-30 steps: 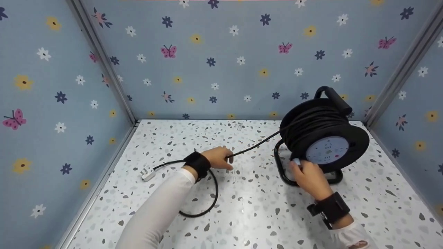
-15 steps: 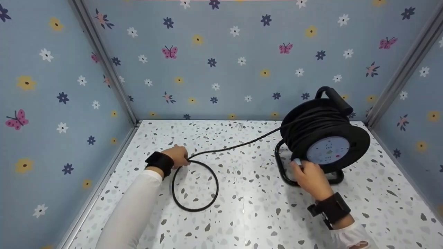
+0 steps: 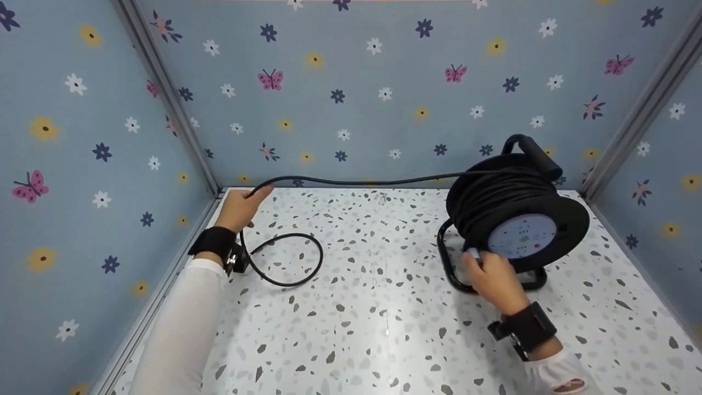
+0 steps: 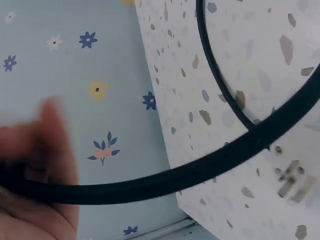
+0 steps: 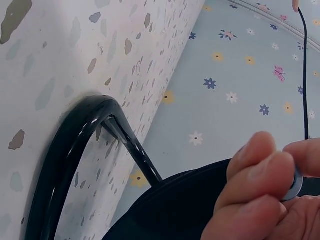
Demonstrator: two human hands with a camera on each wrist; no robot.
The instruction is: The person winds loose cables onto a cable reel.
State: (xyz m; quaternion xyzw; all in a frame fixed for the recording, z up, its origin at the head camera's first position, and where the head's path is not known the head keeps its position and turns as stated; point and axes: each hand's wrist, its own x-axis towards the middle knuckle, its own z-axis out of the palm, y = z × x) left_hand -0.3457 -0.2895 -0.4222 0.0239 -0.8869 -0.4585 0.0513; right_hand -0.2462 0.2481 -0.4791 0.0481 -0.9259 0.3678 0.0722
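Observation:
At the back left, my left hand [image 3: 241, 210] holds a black cable [image 3: 356, 182], which runs raised across to the cable reel [image 3: 463, 216] on the right. Below that hand the cable makes a loose loop on the table. In the left wrist view, the cable passes through the blurred fingers [image 4: 62, 150], and a pale plug [image 4: 295, 185] with metal pins lies on the tabletop. My right hand [image 3: 496, 282] grips a small grey knob [image 3: 473, 253] on the reel's front flange; the right wrist view shows the curled fingers [image 5: 255, 185] around it. Many turns of cable are wound on the drum.
The reel rests on a black tubular stand [image 3: 445, 263] and has a carrying handle [image 3: 538, 159] on top. A white socket plate [image 3: 521, 236] sits on its front. Patterned blue panels [image 3: 351, 131] enclose the speckled white table [image 3: 362, 307] at the back and sides.
My left hand has moved left and then toward the back, lifting the cable. The cable loop has shifted left. My right hand stays at the knob.

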